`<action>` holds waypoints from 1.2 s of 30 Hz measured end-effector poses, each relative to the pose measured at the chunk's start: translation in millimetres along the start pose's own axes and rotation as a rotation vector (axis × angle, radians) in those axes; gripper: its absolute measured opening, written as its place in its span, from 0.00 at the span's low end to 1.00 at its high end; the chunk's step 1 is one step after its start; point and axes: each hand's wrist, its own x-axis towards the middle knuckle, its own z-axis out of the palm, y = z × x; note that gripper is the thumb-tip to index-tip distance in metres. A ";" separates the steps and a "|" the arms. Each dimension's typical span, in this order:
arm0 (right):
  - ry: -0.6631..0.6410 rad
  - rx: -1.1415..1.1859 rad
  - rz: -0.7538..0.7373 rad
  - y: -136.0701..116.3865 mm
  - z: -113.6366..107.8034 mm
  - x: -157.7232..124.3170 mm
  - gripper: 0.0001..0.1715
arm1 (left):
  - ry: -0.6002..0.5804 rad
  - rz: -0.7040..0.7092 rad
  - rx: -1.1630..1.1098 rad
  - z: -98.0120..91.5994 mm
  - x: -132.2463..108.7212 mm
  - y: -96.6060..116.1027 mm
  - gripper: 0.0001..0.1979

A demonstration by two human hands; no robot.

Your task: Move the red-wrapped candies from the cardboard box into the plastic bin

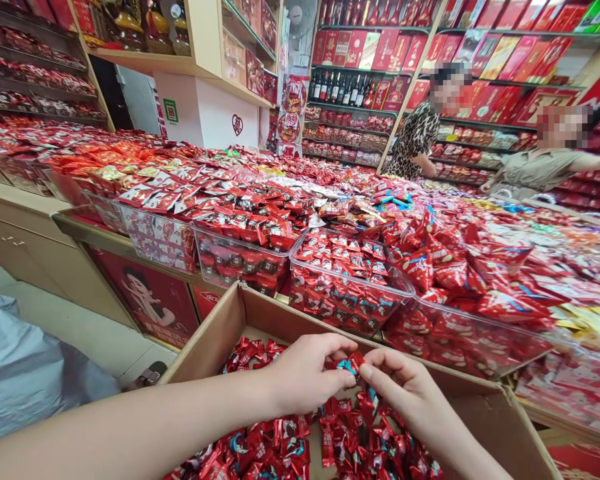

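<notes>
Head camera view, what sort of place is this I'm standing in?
Most likely a sweet shop, perhaps one selling for celebrations: clear bins hold many small wrapped packets, the back shelves carry red boxes and bottles, and a red heart sign hangs on a white panel.

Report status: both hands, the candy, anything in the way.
Left hand and right hand at one red-and-blue candy, fingertips pinching it. Candy above loose candies in cardboard box. No obstruction seen between hands.
</notes>
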 end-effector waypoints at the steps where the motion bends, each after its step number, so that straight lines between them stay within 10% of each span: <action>1: 0.009 0.012 0.022 -0.3 -0.9 -0.1 0.15 | -0.009 -0.028 -0.067 -0.4 1.6 -0.3 0.20; 6: 0.040 0.103 0.133 0.2 -7.3 -0.5 0.16 | 0.008 -0.073 -0.237 -2.6 8.0 1.3 0.18; 17: 0.044 0.067 0.142 5.8 -15.2 5.1 0.14 | -0.089 -0.143 0.222 10.0 -4.3 -14.3 0.12; 28: 0.039 0.116 0.117 1.3 -16.2 1.0 0.14 | -0.036 -0.149 -0.179 10.4 5.1 -16.0 0.19; 36: -0.219 -0.160 0.111 15.7 -13.2 2.2 0.08 | -0.012 -0.126 -0.153 6.8 10.8 -18.5 0.22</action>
